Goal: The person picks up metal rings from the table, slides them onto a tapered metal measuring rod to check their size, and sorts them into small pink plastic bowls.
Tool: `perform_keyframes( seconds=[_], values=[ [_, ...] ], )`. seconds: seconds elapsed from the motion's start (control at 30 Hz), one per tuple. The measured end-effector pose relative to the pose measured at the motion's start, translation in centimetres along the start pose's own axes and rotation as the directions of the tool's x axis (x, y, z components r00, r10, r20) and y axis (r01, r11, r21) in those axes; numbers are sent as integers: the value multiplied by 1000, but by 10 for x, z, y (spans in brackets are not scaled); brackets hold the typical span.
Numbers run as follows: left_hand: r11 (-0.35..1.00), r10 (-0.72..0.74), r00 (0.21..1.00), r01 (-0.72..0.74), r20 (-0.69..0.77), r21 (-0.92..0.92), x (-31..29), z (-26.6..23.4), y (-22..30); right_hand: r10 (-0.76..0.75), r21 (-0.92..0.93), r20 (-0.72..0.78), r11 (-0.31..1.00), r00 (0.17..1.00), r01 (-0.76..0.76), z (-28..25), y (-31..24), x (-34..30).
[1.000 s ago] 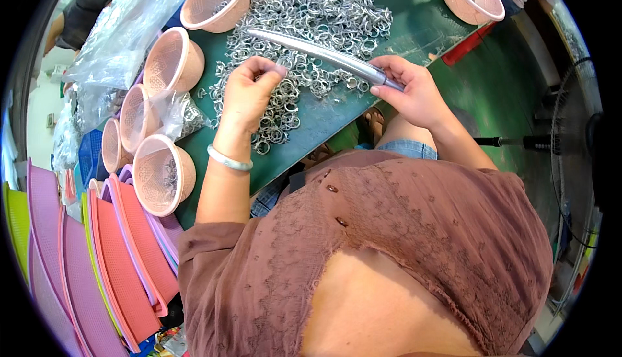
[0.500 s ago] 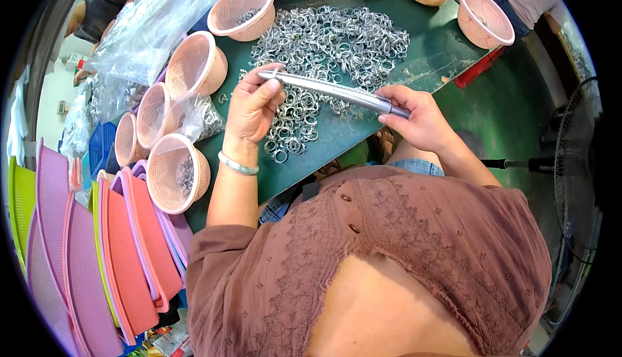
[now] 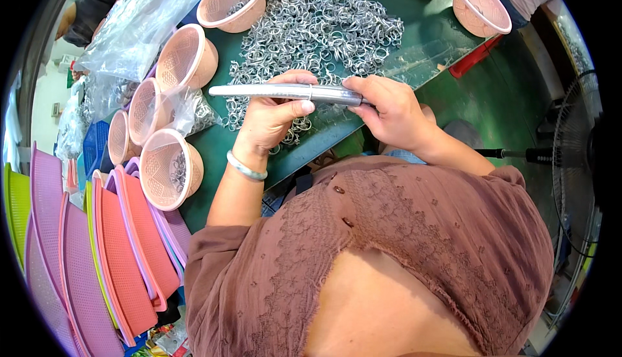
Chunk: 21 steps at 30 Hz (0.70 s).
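A tapered metal ring mandrel (image 3: 259, 90) is held nearly level above the table, its thin tip pointing left. My right hand (image 3: 389, 111) is closed round its thick end. A silvery ring (image 3: 310, 91) sits round the mandrel near the thicker part. My left hand (image 3: 269, 120) pinches at this ring, thumb in front and fingers partly hidden behind the rod. Below and beyond both hands spreads a heap of loose metal rings (image 3: 317, 33) on the green table (image 3: 214, 143).
Pink baskets, one with small metal pieces (image 3: 172, 169), curve round the table's left and far sides. Clear plastic bags (image 3: 129, 39) lie at the far left. Stacked coloured baskets (image 3: 123, 253) stand at lower left. A fan (image 3: 573, 156) is at right; other people are beyond the table.
The ring has moved from the mandrel's thin tip to its thicker part, with my left hand sliding right along it. The mandrel is now more level and farther left.
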<state>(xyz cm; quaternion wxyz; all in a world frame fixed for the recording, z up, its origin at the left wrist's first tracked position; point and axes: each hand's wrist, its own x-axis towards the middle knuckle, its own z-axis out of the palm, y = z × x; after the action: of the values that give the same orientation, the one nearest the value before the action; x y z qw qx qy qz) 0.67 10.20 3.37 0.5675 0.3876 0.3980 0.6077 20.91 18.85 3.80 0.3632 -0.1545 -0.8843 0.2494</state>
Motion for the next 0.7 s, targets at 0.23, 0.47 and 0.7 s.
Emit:
perform_keyframes(
  seconds=[0.23,0.47,0.7],
  values=[
    [1000,19,1000,-19,6,-14,-3,-2,-1,-55,-25,-57,998,997,54,6,3,-1],
    [998,47,998,-49,-35,-49,-5,-3,-6,34,80,8,996,999,-35,6,-1,1],
    [929,239,931,-302,-274,-214,-8,-10,-4,151,203,79,965,985,-165,3,2,-1]
  ],
)
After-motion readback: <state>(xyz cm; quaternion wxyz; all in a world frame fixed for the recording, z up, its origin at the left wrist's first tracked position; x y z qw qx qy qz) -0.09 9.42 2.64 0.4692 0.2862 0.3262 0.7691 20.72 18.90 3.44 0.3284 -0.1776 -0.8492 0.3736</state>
